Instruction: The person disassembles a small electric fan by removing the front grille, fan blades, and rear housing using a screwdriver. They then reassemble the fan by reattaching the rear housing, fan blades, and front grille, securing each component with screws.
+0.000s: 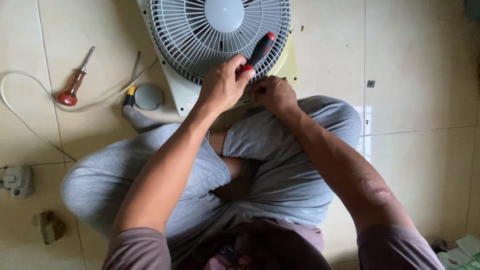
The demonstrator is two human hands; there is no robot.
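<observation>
On fan grille (200, 30) | screwdriver (260, 50) handle up-right | left hand (222, 85) gripping

- Fan grille (220, 37), top centre: smooth grey plastic ribs, matt.
- Fan base (182, 92): pale, dull plastic.
- Screwdriver (259, 51) at the grille: black and red handle, slightly glossy plastic.
- Second screwdriver (74, 82), upper left: translucent reddish handle, shiny metal shaft.
- Floor (420, 65): smooth cream tiles, faint sheen.
- Trousers (280, 150): soft grey cloth.
- Cord (30, 80), left: smooth whitish plastic.
</observation>
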